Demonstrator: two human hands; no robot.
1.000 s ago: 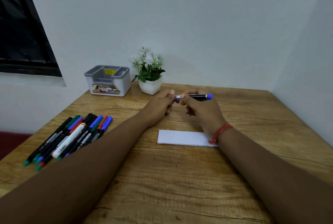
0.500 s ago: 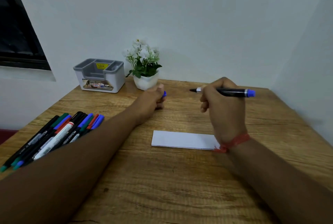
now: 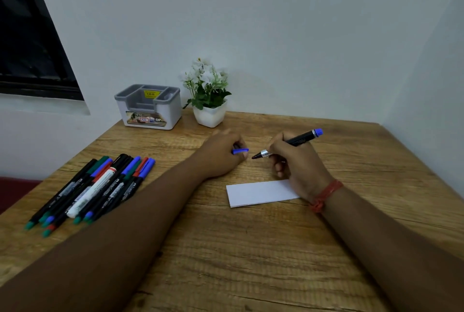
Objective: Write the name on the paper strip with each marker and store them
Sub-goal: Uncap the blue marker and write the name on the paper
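Wooden table (image 3: 226, 249) set in a corner of white walls. Right hand (image 3: 293, 163) grips an uncapped black marker (image 3: 288, 144), fingers curled round the barrel, nib pointing left, blue end up and right. Left hand (image 3: 221, 153) pinches the blue cap (image 3: 239, 151); most of it is hidden by the fingers. Paper strip (image 3: 258, 193) lies just below the right fingers, its right end covered by the wrist. Spare markers (image 3: 95, 186) sit well left; their lettering is unreadable. Grey organizer (image 3: 149, 107) stands beyond the left fingertips.

Bare forearms — red thread bracelet (image 3: 324, 196), right wrist.
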